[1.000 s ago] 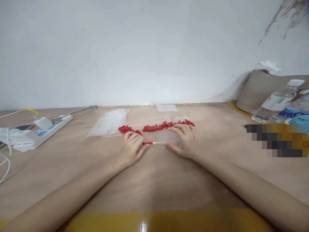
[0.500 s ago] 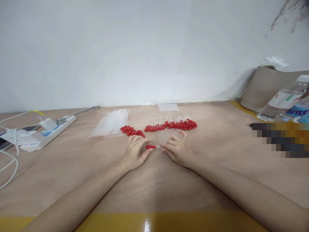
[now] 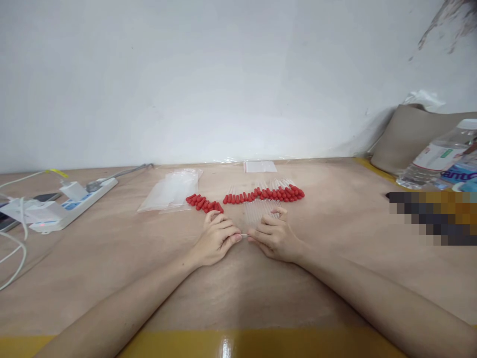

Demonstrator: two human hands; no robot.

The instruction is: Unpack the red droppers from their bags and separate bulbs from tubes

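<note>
A dropper (image 3: 244, 235) with a clear tube lies level between my hands, low over the table. My left hand (image 3: 215, 241) is closed around its red bulb end, so the bulb is hidden by the fingers. At the tube's other side, my right hand (image 3: 278, 237) pinches the glass. Just beyond, bare glass tubes (image 3: 257, 214) lie side by side, partly behind my right fingers. Loose red rubber bulbs (image 3: 199, 201) are heaped past my left hand. Behind the tubes, finished-looking droppers (image 3: 278, 194) with red bulbs form a row, bulbs towards me.
Clear plastic bags (image 3: 169, 191) lie at the left back, and a small white packet (image 3: 260, 166) near the wall. A power strip (image 3: 89, 199) with chargers and white cables (image 3: 24, 248) occupies the left. A water bottle (image 3: 434, 159) stands at the right, beside a blurred-out patch (image 3: 443, 219).
My left hand has closed over the red bulb, which showed between the open fingers before. Both hands and the dropper have come slightly nearer to me.
</note>
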